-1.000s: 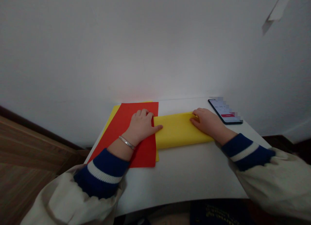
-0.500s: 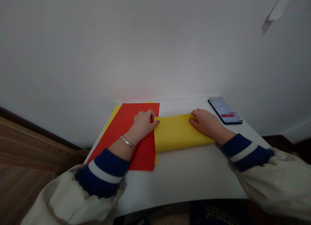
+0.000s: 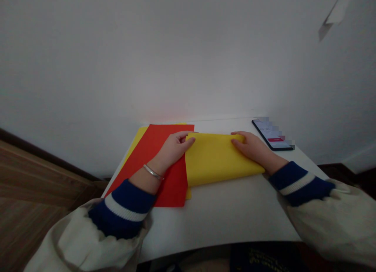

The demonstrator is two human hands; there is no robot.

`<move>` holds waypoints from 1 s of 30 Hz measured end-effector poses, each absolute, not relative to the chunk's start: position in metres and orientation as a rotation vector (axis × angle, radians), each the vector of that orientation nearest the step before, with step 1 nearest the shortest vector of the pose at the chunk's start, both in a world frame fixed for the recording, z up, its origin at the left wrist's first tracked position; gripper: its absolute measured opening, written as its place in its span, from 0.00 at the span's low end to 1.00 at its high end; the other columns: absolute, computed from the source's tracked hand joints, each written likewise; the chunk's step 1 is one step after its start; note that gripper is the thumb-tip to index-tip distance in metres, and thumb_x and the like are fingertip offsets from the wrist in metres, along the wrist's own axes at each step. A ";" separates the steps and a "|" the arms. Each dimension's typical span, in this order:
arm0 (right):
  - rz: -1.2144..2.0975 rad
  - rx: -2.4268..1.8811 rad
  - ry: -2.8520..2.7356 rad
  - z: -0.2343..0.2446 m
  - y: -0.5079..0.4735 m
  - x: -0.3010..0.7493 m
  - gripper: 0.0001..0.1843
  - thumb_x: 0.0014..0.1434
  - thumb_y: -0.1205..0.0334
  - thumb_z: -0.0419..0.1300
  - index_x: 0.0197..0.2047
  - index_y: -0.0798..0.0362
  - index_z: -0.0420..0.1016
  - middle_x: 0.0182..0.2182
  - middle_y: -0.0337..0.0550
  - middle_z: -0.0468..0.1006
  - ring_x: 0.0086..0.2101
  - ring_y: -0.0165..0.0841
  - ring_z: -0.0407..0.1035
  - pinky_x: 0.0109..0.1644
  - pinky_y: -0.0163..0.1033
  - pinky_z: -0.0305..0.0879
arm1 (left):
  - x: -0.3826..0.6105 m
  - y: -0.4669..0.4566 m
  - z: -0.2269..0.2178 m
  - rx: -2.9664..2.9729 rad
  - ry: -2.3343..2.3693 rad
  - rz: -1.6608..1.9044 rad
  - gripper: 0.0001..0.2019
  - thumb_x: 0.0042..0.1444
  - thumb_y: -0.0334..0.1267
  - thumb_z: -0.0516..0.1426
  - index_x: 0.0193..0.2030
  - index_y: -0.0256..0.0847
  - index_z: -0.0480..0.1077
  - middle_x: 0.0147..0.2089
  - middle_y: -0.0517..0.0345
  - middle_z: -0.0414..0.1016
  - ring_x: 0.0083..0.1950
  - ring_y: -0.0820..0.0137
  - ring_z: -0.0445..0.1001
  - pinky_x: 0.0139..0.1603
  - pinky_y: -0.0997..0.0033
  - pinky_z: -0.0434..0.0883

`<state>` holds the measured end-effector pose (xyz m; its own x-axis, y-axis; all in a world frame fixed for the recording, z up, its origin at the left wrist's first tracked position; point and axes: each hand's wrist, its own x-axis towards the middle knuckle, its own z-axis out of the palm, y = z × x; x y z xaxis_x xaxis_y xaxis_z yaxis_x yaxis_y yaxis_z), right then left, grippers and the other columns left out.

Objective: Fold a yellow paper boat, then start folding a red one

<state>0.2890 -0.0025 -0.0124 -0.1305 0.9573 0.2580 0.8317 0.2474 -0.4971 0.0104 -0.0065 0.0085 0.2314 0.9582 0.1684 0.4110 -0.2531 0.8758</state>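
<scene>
A folded yellow paper sheet (image 3: 219, 158) lies across the middle of the white table (image 3: 223, 213). My left hand (image 3: 173, 148), with a silver bracelet at the wrist, pinches the sheet's far left corner, thumb on top and fingers behind. My right hand (image 3: 252, 146) grips the far right corner the same way. The far edge of the sheet is raised off the table. To the left lies a red paper sheet (image 3: 155, 158), which rests on another yellow sheet (image 3: 135, 140) that shows at its edges.
A smartphone (image 3: 272, 135) with a lit screen lies at the table's far right, near the white wall. Wooden flooring (image 3: 35, 185) shows to the left of the table. The table's near edge curves just above my sleeves.
Both hands have gone from pressing flat on the yellow sheet to pinching its far corners. The sheet now looks taller, with its far edge lifted.
</scene>
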 end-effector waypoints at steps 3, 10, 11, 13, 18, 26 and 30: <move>0.344 -1.614 -1.913 -0.012 -0.002 0.288 0.12 0.56 0.57 0.56 0.40 0.54 0.74 0.43 0.52 0.78 0.45 0.43 0.71 0.52 0.48 0.64 | 0.011 -0.009 0.011 1.815 1.235 0.969 0.18 0.53 0.48 0.56 0.44 0.39 0.75 0.39 0.55 0.78 0.38 0.65 0.74 0.37 0.67 0.72; 0.816 -1.532 -1.522 -0.014 -0.008 0.287 0.11 0.53 0.51 0.57 0.34 0.49 0.69 0.29 0.45 0.78 0.29 0.39 0.73 0.29 0.41 0.67 | 0.013 -0.015 0.014 1.664 1.167 1.042 0.22 0.55 0.47 0.53 0.55 0.41 0.69 0.48 0.51 0.77 0.41 0.66 0.76 0.38 0.67 0.74; 0.907 -1.505 -1.460 -0.014 -0.009 0.286 0.11 0.54 0.51 0.57 0.34 0.49 0.69 0.28 0.44 0.78 0.28 0.38 0.72 0.27 0.40 0.67 | 0.014 -0.016 0.015 1.653 1.148 1.046 0.22 0.56 0.46 0.52 0.55 0.41 0.69 0.48 0.51 0.77 0.41 0.66 0.76 0.38 0.67 0.74; 1.012 -1.475 -1.371 -0.013 -0.011 0.286 0.11 0.53 0.50 0.58 0.34 0.49 0.68 0.28 0.43 0.77 0.26 0.37 0.72 0.25 0.39 0.66 | 0.014 -0.017 0.016 1.642 1.108 1.039 0.22 0.56 0.45 0.52 0.55 0.40 0.68 0.49 0.50 0.77 0.42 0.66 0.76 0.39 0.66 0.74; 1.105 -1.423 -1.263 -0.007 -0.017 0.282 0.11 0.53 0.51 0.59 0.33 0.49 0.66 0.26 0.41 0.76 0.23 0.34 0.70 0.24 0.38 0.66 | 0.014 -0.017 0.016 1.647 1.073 1.045 0.19 0.56 0.46 0.54 0.52 0.40 0.68 0.49 0.51 0.76 0.43 0.65 0.75 0.40 0.65 0.73; 1.067 -1.460 -1.261 0.001 -0.022 0.280 0.11 0.53 0.52 0.59 0.32 0.49 0.64 0.26 0.41 0.76 0.24 0.35 0.70 0.24 0.38 0.65 | 0.017 -0.015 0.015 1.684 1.050 1.050 0.14 0.57 0.44 0.54 0.47 0.40 0.65 0.54 0.49 0.71 0.48 0.64 0.73 0.43 0.66 0.72; 1.044 -1.400 -1.286 -0.002 -0.020 0.281 0.13 0.51 0.51 0.61 0.33 0.49 0.65 0.26 0.40 0.74 0.24 0.33 0.69 0.24 0.37 0.64 | 0.020 -0.019 0.018 1.565 1.051 1.054 0.11 0.55 0.41 0.56 0.43 0.41 0.62 0.46 0.54 0.73 0.40 0.69 0.74 0.36 0.71 0.70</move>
